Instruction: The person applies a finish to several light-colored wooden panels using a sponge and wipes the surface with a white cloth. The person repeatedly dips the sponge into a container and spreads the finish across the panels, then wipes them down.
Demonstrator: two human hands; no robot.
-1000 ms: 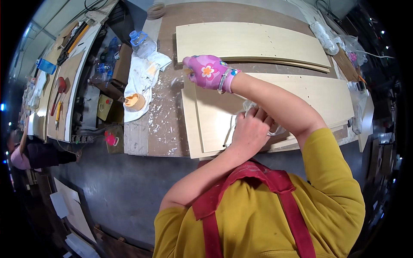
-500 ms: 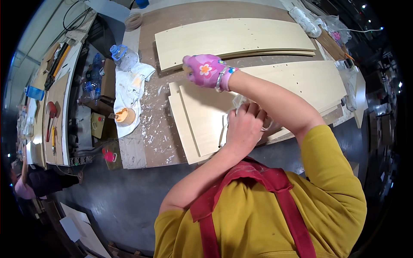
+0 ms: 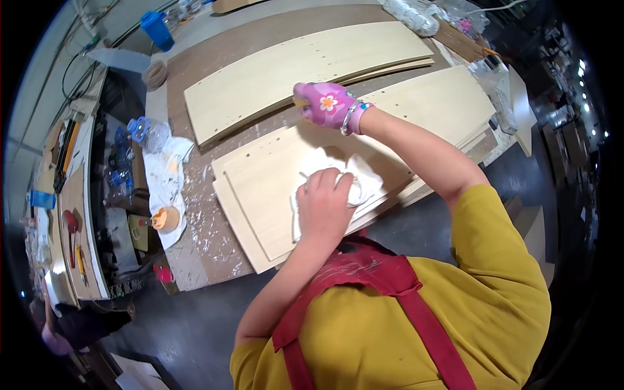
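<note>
My bare left hand (image 3: 324,201) presses a white cloth (image 3: 365,182) against the upper face of a pale wooden panel (image 3: 253,195), its fingers bent over the cloth. This panel lies on a stack of similar boards near the table's front edge. Above the stack's far edge hovers my right hand (image 3: 327,105), in a pink flowered glove with a bracelet at the wrist. Its fingers are curled, and a small yellowish patch shows at them; what they hold, if anything, cannot be made out. Beyond it lies another stack of long boards (image 3: 286,71) with small dark holes.
On the table's left, a white rag (image 3: 168,188) lies under an orange-filled cup (image 3: 165,219) and a clear bottle (image 3: 149,134). A blue cup (image 3: 157,31) and a tape roll (image 3: 155,75) stand at the far left. Wrapped bundles (image 3: 413,16) lie at the far right.
My left hand has slid slightly left over the panel, and the cloth now shows spread wider beneath it. The right hand stays raised and curled. The whole view has turned and shifted.
</note>
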